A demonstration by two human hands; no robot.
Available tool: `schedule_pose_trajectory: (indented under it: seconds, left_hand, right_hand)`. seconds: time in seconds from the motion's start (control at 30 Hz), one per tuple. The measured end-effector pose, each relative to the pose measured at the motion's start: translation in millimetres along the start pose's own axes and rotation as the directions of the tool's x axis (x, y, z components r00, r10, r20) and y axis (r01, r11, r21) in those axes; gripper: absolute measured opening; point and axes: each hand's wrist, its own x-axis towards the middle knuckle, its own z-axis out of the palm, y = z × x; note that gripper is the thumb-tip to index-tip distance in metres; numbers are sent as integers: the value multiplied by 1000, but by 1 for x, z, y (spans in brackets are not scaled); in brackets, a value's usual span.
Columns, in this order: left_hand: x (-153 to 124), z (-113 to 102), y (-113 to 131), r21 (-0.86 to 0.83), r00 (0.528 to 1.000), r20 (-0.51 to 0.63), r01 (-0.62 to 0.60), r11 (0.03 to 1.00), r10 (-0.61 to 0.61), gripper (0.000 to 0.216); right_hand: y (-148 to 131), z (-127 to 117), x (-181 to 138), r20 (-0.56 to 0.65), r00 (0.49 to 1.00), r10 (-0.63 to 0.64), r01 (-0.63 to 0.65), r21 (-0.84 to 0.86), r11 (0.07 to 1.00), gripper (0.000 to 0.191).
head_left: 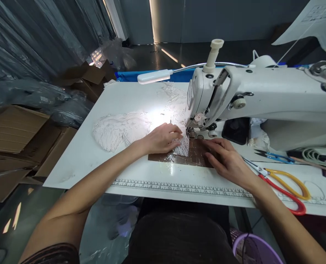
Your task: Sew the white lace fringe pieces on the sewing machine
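Note:
My left hand lies flat with fingers stretched out on a strip of white lace, just left of the presser foot of a white sewing machine. My right hand rests open, fingers flat, on the brown patch under the needle area, right of the lace. More white lace is bunched on the table to the left, and another piece trails behind the machine.
Red and yellow scissors and small blue snips lie right of my right hand. A lit gooseneck lamp hangs over the white table. A printed ruler runs along the front edge. Cardboard boxes stand left; a purple basket below.

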Motion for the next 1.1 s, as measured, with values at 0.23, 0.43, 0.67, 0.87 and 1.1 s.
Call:
schedule_pose_trajectory:
  seconds: [0.23,0.43,0.67,0.87,1.1]
  left_hand:
    - [-6,12,12,-140,1000,1,-1,990,1,21]
    - [-6,14,17,-147,993,-80,70,987,-82,26]
    - [-7,18,18,-122,971,-239,-31,992,1,25]
    - [-6,19,15,-198,934,-358,-52,979,-23,17]
    - [-7,22,15,-225,974,-216,-114,968,65,15]
  right_hand:
    - [-10,6,1,-3,999,-39,39,63,997,34]
    - [-22,19,25,112,988,-105,98,68,993,38]
    - [-27,27,45,22,998,-51,49,65,997,22]
    - [-25,32,27,69,995,-68,77,-132,988,36]
    - [-34,36,13,111,992,-55,77,-209,975,40]
